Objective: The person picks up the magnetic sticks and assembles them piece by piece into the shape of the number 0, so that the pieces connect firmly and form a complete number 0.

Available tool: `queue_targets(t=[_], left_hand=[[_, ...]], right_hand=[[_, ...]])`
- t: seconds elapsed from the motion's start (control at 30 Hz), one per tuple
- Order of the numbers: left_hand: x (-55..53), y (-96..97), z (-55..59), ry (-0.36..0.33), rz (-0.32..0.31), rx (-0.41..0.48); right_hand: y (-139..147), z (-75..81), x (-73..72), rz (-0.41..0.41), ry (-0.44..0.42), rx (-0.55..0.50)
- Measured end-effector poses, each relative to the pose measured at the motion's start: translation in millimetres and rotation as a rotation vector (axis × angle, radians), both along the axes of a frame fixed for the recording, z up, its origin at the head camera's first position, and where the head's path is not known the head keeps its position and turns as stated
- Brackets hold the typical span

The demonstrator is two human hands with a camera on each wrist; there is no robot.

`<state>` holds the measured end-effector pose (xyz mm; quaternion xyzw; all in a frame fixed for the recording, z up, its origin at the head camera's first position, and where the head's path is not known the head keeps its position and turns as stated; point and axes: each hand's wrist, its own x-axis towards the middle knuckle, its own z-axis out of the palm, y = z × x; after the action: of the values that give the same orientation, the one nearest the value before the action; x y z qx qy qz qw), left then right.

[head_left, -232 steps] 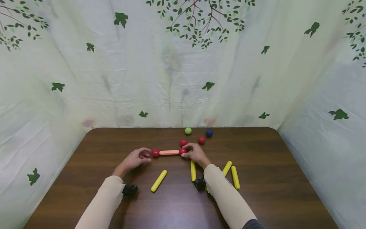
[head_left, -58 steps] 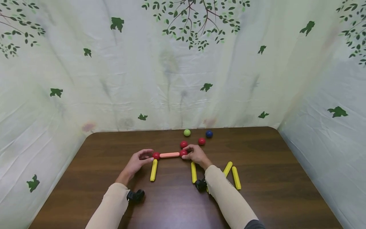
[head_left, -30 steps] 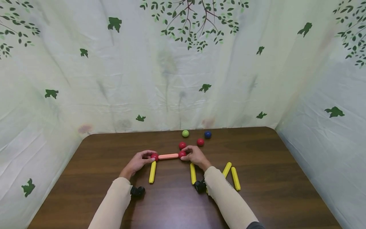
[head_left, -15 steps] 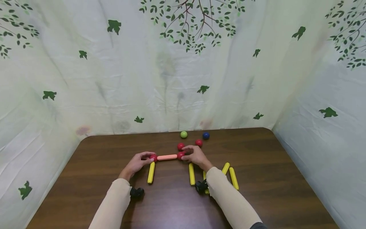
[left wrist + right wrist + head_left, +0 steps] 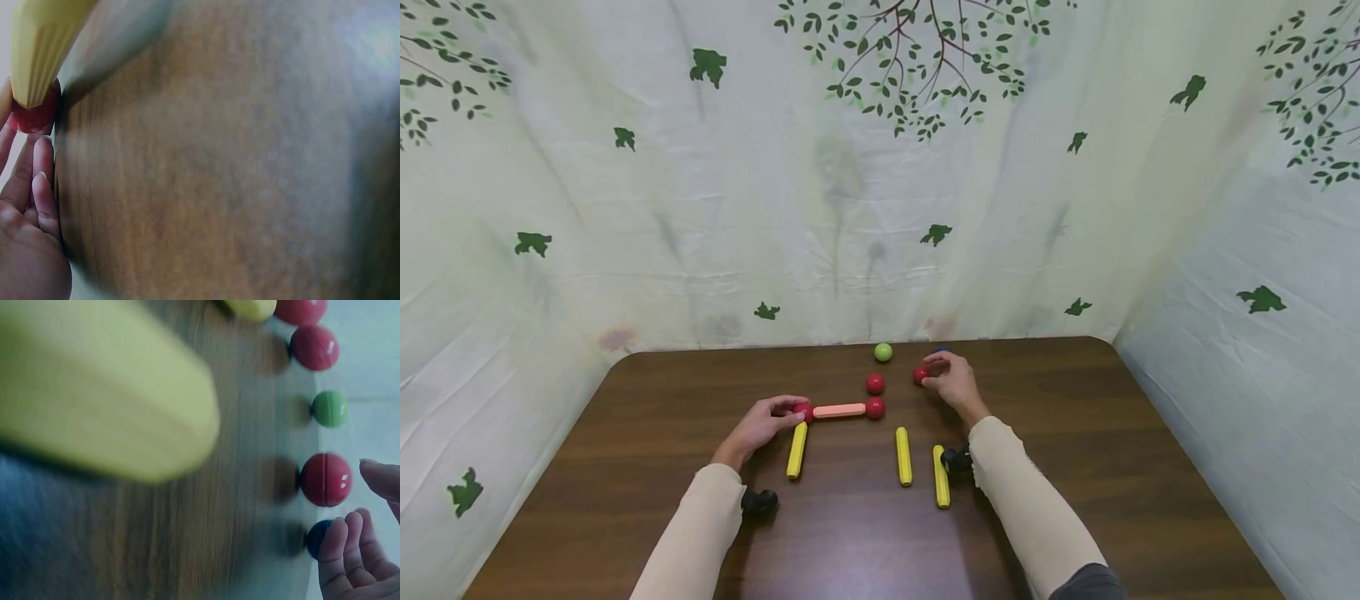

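A pink stick [image 5: 839,411] lies between two red balls, touching both. My left hand [image 5: 762,428] holds the left red ball [image 5: 804,412] between thumb and fingers. Beneath that ball, a yellow stick [image 5: 797,452] meets it end-on, as the left wrist view also shows. The right end ball [image 5: 876,407] stands free of any hand. Farther right, my right hand [image 5: 957,385] hovers around a loose red ball [image 5: 920,375]. In the right wrist view, thumb and fingers are spread beside this ball, with a gap at the thumb.
Another red ball [image 5: 875,383] and a green ball [image 5: 883,352] sit toward the table's back edge. My right hand mostly hides a blue ball [image 5: 316,540]. Two yellow sticks, one at centre [image 5: 903,457] and one [image 5: 941,477] by the right wrist camera, lie on the brown table [image 5: 715,392].
A yellow stick has come against the left red ball, now held by my left hand. My right hand has left the right end ball and moved right and back to a loose red ball.
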<state>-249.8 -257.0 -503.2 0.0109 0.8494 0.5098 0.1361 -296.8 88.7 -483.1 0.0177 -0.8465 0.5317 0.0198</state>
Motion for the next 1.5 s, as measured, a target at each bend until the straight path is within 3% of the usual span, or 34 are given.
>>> queue_targets(t=[0.37, 1.0, 1.17, 1.37, 1.5], left_hand=[[0.6, -1.0, -1.9, 0.008, 0.011, -0.001], [3.1, -1.4, 2.1, 0.006, 0.022, 0.001], [2.3, -1.2, -0.7, 0.002, 0.023, 0.001], [0.7, -1.5, -1.8, 0.008, 0.014, 0.003], [-0.2, -1.7, -1.6, 0.015, 0.005, -0.004]], right_hand=[[-7.4, -0.6, -9.0, 0.099, -0.037, 0.149], [-12.4, -3.2, -13.7, 0.053, -0.143, 0.215], [-7.9, -1.0, -9.4, 0.067, -0.141, 0.219], [-4.1, 12.0, 0.5, 0.151, -0.146, 0.120], [-6.9, 18.3, 12.0, 0.216, -0.133, 0.126]])
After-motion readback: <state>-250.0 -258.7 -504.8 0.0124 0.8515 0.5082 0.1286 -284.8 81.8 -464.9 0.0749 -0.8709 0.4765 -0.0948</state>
